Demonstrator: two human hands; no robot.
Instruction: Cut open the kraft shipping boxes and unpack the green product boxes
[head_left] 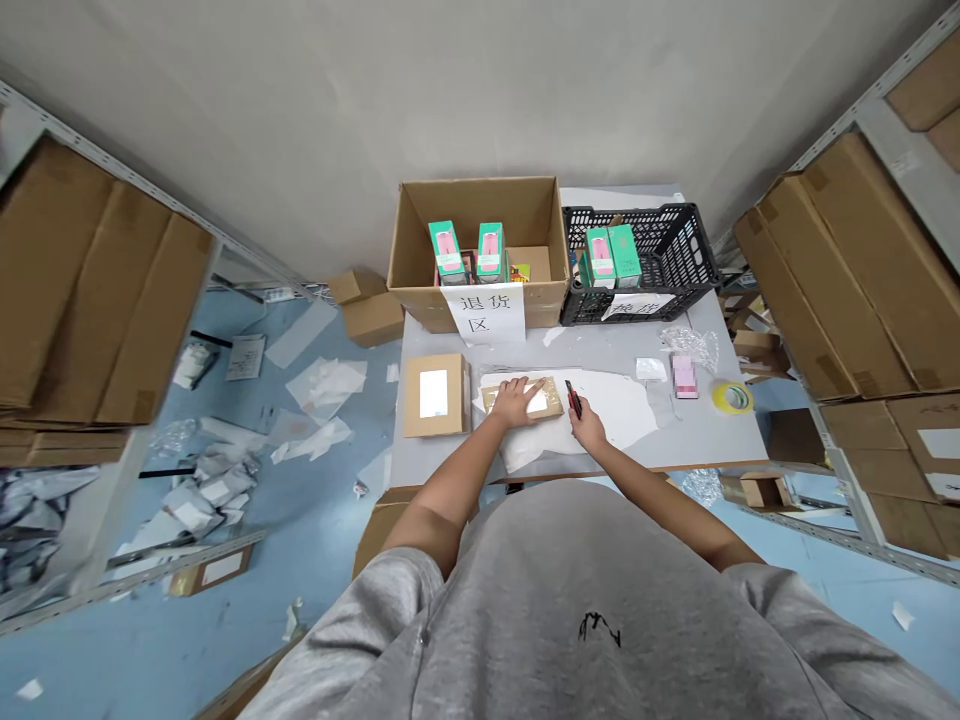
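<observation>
My left hand [516,402] lies flat on a small cardboard parcel [553,403] with a white label. The parcel rests on a white sheet of paper or foam wrap [619,412]. Just to the right, my right hand [587,427] grips a red and black utility knife [574,398], its tip pointing up and away from me. The knife is close to the parcel's right edge, and I cannot tell whether its blade is out. A larger cardboard parcel [436,395] with a white label lies left of my left hand.
On the grey table [442,455] stand an open carton [480,195] and a black plastic crate [637,260], both holding green-and-pink boxes. A sign [483,312] hangs on the carton. Tape [733,397] lies right. Cartons fill side shelves [885,260]; scraps litter the floor [315,520].
</observation>
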